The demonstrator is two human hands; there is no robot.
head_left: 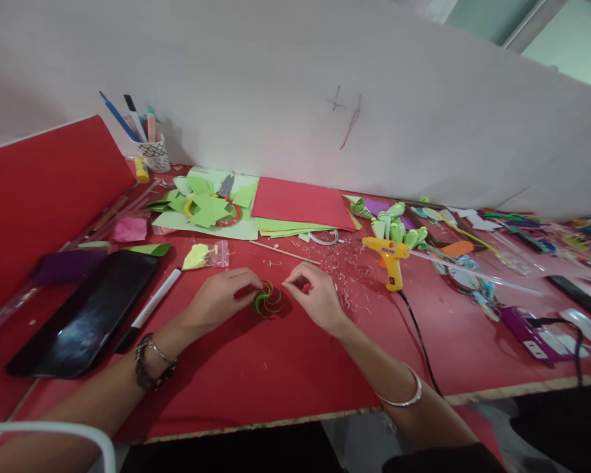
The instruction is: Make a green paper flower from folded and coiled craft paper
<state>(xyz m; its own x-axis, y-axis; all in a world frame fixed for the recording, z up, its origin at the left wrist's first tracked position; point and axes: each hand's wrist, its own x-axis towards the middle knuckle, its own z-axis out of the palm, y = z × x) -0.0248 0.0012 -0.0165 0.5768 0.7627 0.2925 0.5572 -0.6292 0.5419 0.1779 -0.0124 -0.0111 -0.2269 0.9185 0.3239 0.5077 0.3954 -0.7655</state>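
Note:
Near the middle of the red table, my left hand (226, 293) pinches a small green curled paper piece (267, 300) at its left side. Its thin curved strips fan out like a flower or spiral. Just to the right is my right hand (316, 295), with thumb and index finger pressed together, apart from the curled piece by a small gap. Whether anything tiny sits in that right pinch cannot be made out.
A yellow glue gun (390, 259) stands right, its black cord running to the front edge. Scissors (225, 190) lie among green paper cutouts (209, 209) behind. Left are a marker (152, 303) and a black tray-like slab (88, 315). A purple power strip (534, 334) sits far right.

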